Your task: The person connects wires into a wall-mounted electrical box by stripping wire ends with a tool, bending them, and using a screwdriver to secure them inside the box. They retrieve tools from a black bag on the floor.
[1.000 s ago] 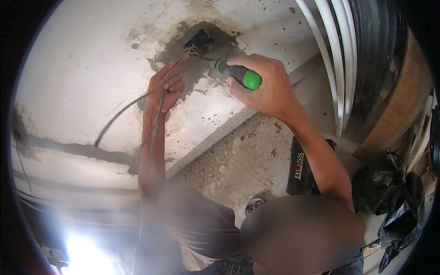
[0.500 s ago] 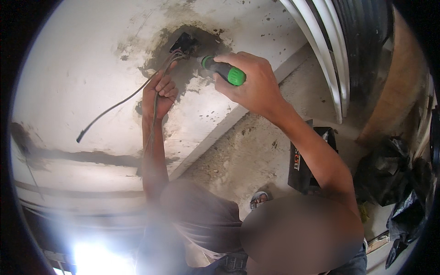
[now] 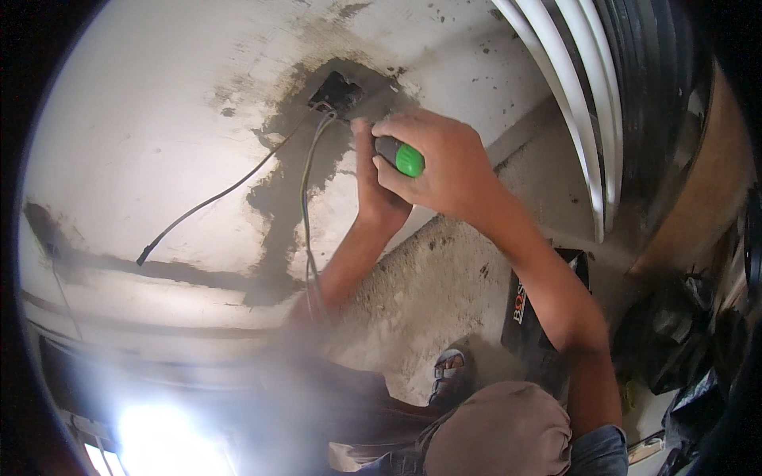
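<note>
My right hand [image 3: 444, 166] is closed round a screwdriver with a black and green handle [image 3: 408, 161], below a dark square wall box [image 3: 336, 93] set in a patch of grey plaster. My left hand [image 3: 375, 186] is right beside the screwdriver, one finger pointing up, the others mostly hidden behind my right hand, so its grip cannot be made out. Thin wires [image 3: 305, 198] come out of the box and hang down to the left of my hands, one long loose lead [image 3: 196, 209] curving out to the lower left across the white wall [image 3: 135, 135].
White conduits [image 3: 579, 119] and black coiled tubing [image 3: 643, 103] stand at the right beside a brown board [image 3: 675, 230]. Lower right are a black box [image 3: 516, 317] and black plastic bags [image 3: 659, 325]. My sandalled foot [image 3: 448, 373] is on the dusty floor [image 3: 413, 293], and a bright light glares at lower left.
My left hand has left the wires, which now hang loose, and moved right to the screwdriver. My right hand, with the screwdriver, sits a little lower than half a second ago.
</note>
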A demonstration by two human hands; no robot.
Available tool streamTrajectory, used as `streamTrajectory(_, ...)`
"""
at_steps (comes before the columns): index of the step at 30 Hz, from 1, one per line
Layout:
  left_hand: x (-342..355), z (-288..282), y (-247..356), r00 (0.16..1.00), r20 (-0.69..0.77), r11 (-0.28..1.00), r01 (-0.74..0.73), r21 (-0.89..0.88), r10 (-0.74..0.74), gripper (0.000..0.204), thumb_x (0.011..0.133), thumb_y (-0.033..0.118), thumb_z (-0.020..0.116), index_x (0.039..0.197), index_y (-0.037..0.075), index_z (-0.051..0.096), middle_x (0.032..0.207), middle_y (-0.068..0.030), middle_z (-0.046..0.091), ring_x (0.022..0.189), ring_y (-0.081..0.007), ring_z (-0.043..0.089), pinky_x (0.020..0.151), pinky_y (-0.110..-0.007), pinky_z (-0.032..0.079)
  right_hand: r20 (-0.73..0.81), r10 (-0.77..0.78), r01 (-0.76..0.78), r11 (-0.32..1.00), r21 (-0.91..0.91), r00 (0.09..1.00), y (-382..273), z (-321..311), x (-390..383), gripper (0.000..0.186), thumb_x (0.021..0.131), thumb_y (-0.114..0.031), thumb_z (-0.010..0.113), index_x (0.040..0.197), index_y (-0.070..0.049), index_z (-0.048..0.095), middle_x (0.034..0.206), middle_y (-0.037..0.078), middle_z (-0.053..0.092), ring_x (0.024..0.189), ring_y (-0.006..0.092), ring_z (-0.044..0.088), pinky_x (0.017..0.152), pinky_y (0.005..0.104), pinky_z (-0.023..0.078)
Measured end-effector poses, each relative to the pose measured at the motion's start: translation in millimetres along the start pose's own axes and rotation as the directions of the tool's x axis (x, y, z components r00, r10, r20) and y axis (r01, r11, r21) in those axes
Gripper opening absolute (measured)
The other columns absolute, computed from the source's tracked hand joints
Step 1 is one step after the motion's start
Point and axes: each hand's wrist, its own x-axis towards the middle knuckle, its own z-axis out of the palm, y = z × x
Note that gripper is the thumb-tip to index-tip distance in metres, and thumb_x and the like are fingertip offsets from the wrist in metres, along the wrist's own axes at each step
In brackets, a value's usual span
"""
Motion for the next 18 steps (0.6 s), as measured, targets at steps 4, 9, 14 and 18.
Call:
streamTrajectory(4, 22.1, 3.9, -21.8, 0.992, -0.123, 0.997, -0.05, -0.065, 0.042, 0.043, 0.099, 0.055, 0.046, 0.117, 0.017, 0.055, 0.105, -0.0036, 0.06, 0.102, -0.0195, 0.062, 0.088, -0.036, 0.052, -0.164, -0.146, 0.137, 0.988, -0.065, 0.976, 8.5, -12.1, -22.9, 0.048, 0.079, -0.036, 0.069, 0.116, -0.006, 0.066, 0.113, 0.023, 0.06, 0.11, 0.0404, 0.056, 0.094, 0.0527, 0.042)
streamTrajectory(9, 26.2, 22.2, -4.5, 0.981, -0.191, 0.994, -0.039, -0.099, 0.02, 0.033, 0.096, 0.048, 0.056, 0.105, 0.016, 0.055, 0.095, -0.0003, 0.059, 0.091, -0.0138, 0.059, 0.078, -0.032, 0.051, -0.357, -0.181, 0.094, 0.964, -0.248, 0.916, 10.1, 38.0, 25.6, 0.073, 0.094, -0.058, 0.045, 0.151, -0.013, 0.035, 0.15, 0.025, 0.029, 0.139, 0.047, 0.025, 0.11, 0.0636, 0.017)
streamTrajectory(14, 28.3, -27.4, 11.5, 0.99, -0.096, 0.995, 0.097, -0.023, -0.099, 0.04, 0.102, 0.048, 0.045, 0.115, 0.012, 0.053, 0.107, -0.0005, 0.056, 0.098, -0.014, 0.059, 0.085, -0.032, 0.053, -0.354, -0.223, 0.177, 0.971, -0.158, 0.908, -5.7, 19.6, 42.5, 0.071, 0.095, -0.053, 0.046, 0.148, -0.006, 0.036, 0.138, 0.028, 0.04, 0.129, 0.0457, 0.036, 0.104, 0.0593, 0.025)
streamTrajectory(18, 12.1, 8.0, 1.2, 0.996, -0.083, 1.0, 0.014, 0.021, -0.012, 0.039, 0.102, 0.046, 0.044, 0.116, 0.011, 0.053, 0.106, -0.0016, 0.057, 0.094, -0.0129, 0.059, 0.08, -0.031, 0.053, -0.23, -0.047, 0.048, 0.999, -0.005, 0.972, -8.4, 5.9, 18.7, 0.06, 0.088, -0.035, 0.066, 0.134, -0.001, 0.05, 0.113, 0.025, 0.057, 0.103, 0.0413, 0.058, 0.09, 0.0476, 0.046)
